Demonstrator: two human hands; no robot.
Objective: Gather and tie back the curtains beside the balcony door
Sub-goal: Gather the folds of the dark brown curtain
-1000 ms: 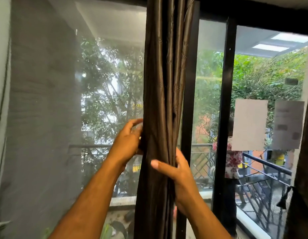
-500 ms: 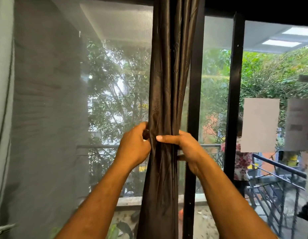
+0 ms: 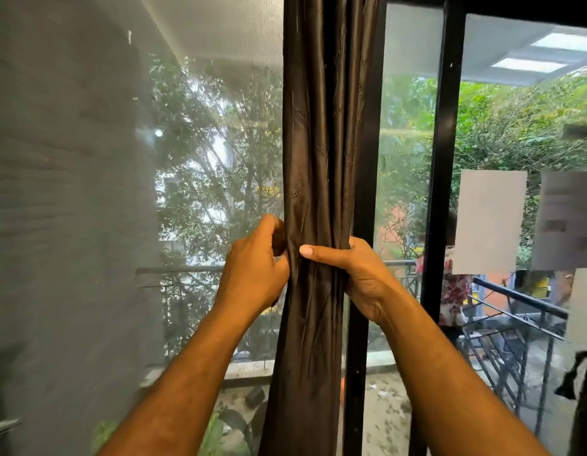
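Note:
A dark brown satin curtain (image 3: 318, 126) hangs bunched into a narrow column in front of the black door frame (image 3: 366, 192). My left hand (image 3: 252, 271) presses on its left edge at mid height, fingers curled into the folds. My right hand (image 3: 351, 268) wraps around the bunch from the right, thumb lying across the front. Both hands squeeze the fabric at the same height. No tie-back band can be seen at the hands. At the far right edge a second dark curtain (image 3: 585, 422) shows, with a black tassel (image 3: 570, 380) hanging beside it.
A mesh screen (image 3: 154, 192) covers the left opening, with a grey wall (image 3: 55, 225) behind it. Two paper sheets (image 3: 489, 222) are stuck on the right glass pane. Outside are a black balcony railing (image 3: 519, 297), trees, and a person in a floral top (image 3: 453, 291).
My right hand rose from below to the height of my left hand and closed around the bunch. The view moved closer and shifted slightly left.

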